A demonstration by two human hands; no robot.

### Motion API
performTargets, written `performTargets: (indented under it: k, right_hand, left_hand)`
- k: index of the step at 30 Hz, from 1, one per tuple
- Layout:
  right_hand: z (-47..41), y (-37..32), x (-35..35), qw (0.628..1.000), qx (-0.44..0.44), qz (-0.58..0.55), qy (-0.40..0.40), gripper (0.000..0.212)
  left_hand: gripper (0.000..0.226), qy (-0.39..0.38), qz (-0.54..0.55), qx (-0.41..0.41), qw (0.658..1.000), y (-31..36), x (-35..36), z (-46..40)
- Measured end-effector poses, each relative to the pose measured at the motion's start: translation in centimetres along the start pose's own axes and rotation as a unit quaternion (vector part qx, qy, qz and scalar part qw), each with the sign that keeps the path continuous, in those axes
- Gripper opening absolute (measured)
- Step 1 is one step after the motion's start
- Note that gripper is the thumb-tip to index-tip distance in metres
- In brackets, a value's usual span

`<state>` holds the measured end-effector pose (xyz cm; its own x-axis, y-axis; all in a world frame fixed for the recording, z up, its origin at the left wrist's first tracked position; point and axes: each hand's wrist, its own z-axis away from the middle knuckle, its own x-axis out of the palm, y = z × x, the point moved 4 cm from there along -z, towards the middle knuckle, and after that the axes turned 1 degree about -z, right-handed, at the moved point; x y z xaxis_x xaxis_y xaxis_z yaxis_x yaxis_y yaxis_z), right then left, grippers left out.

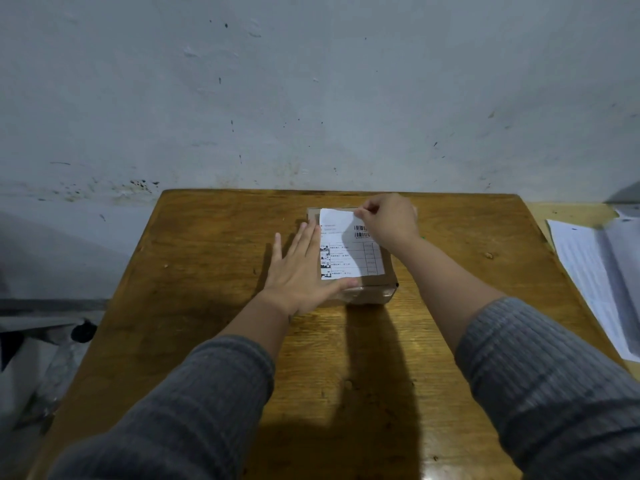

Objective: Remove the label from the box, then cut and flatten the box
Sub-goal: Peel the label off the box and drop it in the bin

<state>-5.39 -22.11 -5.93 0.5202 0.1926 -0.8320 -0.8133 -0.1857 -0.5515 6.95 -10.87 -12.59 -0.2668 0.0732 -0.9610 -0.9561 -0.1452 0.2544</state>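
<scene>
A small brown cardboard box (375,291) lies on the wooden table (214,271), closed, with clear tape on its near side. A white printed label (348,256) with barcodes covers most of its top. My left hand (298,271) lies flat, fingers spread, against the box's left side and near left corner, holding it down. My right hand (389,220) is at the label's far right corner, thumb and forefinger pinched on its edge. The far edge of the label looks slightly lifted. The hand hides the label's far right corner.
White printed papers (595,278) lie on a second surface to the right of the table. A stained wall (311,98) rises directly behind the table's far edge. Dark clutter (41,341) sits on the floor to the left.
</scene>
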Motion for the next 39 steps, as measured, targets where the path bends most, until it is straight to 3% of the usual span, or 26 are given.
performTargets:
  k: [4, 14, 17, 20, 23, 29, 35, 39]
  right_hand:
    - [0.4, 0.2, -0.9, 0.997, 0.036, -0.070, -0.012, 0.024]
    - [1.6, -0.1, -4.9, 0.982, 0.044, -0.178, 0.050, 0.015]
    - [2.1, 0.2, -5.3, 0.979, 0.053, -0.189, 0.047, 0.015]
    - [3.3, 0.6, -5.4, 0.974, 0.059, -0.214, 0.033, 0.015]
    - [4.6, 0.7, -6.3, 0.967, 0.049, -0.248, 0.030, 0.014]
    - [7.4, 0.9, -9.1, 0.963, 0.021, -0.267, -0.012, 0.012]
    - [11.1, 3.6, -10.9, 0.967, 0.003, -0.255, -0.004, 0.011]
    - [14.8, 5.9, -11.1, 0.992, -0.069, -0.105, 0.014, 0.013]
  left_hand:
    - [0.120, 0.010, 0.021, 0.010, 1.000, 0.1, -0.1, -0.1]
    - [0.120, -0.027, -0.011, -0.004, 1.000, 0.3, -0.7, 0.3]
    - [0.114, -0.024, 0.043, -0.014, 0.999, 0.5, -1.2, 0.4]
    - [0.085, 0.116, 0.138, -0.001, 0.984, 1.2, -3.6, 0.1]
    - [0.054, 0.252, 0.142, 0.066, 0.955, 2.9, -6.7, 0.0]
    - [0.028, 0.297, 0.158, 0.121, 0.934, 6.7, -9.4, 1.2]
    - [0.003, 0.233, 0.356, 0.020, 0.905, 9.9, -8.7, 4.3]
    - [0.018, 0.193, 0.350, -0.017, 0.916, 12.4, -6.5, 7.5]
